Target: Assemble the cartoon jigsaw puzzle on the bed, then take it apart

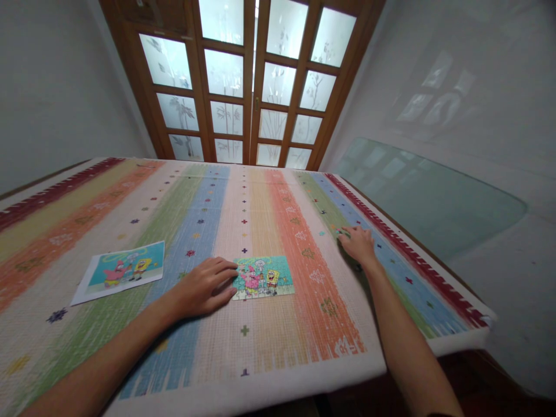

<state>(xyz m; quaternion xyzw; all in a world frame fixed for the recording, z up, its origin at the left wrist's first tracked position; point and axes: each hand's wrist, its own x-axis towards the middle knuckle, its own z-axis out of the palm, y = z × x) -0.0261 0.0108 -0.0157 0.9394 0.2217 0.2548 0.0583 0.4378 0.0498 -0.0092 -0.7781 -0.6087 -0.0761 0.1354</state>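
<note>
L hand [204, 286] flat, fingers straight, touching left edge of puzzle [266, 277]. R hand [358, 243] (well apart) on cloth [269, 347], fingers bent down; can't tell if gripping.

Rainbow-striped cloth [269, 347]; teal cartoon puzzle [263, 277] and picture [121, 271].

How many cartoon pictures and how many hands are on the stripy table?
jigsaw puzzle: 1
printed picture: 1
hands: 2, the left hand touching the puzzle's edge, and the right hand further right on the cloth
Total: 4
</note>
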